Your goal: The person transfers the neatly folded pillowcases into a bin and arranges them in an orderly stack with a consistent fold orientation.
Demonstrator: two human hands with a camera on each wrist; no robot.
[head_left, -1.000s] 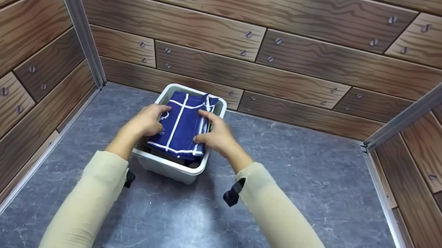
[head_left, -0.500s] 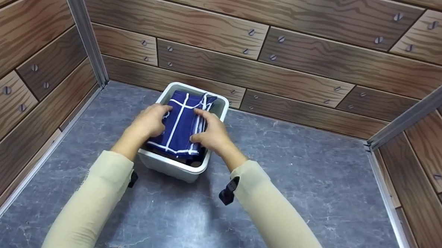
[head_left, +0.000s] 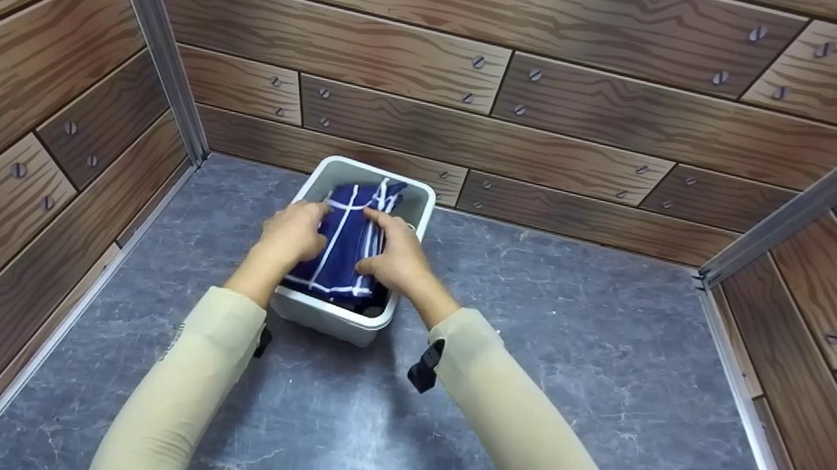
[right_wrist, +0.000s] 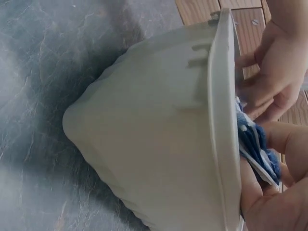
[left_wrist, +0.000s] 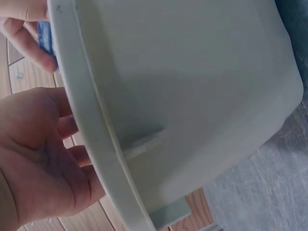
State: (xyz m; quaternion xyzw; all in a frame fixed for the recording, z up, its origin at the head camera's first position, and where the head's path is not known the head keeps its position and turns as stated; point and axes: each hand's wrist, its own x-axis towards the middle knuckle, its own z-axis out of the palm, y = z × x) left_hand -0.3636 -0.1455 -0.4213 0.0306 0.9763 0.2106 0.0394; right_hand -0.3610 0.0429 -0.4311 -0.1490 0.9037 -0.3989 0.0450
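A folded dark-blue cloth with white lines (head_left: 343,239) lies in the upper part of a pale grey plastic bin (head_left: 330,312). My left hand (head_left: 291,231) holds the cloth's left side, its fingers reaching past the bin rim; their tips are hidden in the head view. On the right side, my right hand (head_left: 398,254) grips the cloth's striped folded edge. In the right wrist view, blue and white fabric (right_wrist: 255,149) shows between the right thumb and fingers. Dark items under the cloth are mostly hidden. The left wrist view shows the bin's outer wall (left_wrist: 202,91) beside the left hand (left_wrist: 48,154).
The bin stands on a grey marbled floor (head_left: 561,361) close to the back wall (head_left: 395,131), which has a wood-plank print. Similar plank walls rise at left (head_left: 64,106) and right (head_left: 818,302), with metal strips (head_left: 168,69) at the corners.
Both hands have moved closer together, and the cloth between them has narrowed and creased. More of the bin's inside shows at the right and far end. The bin has stayed nearly in place.
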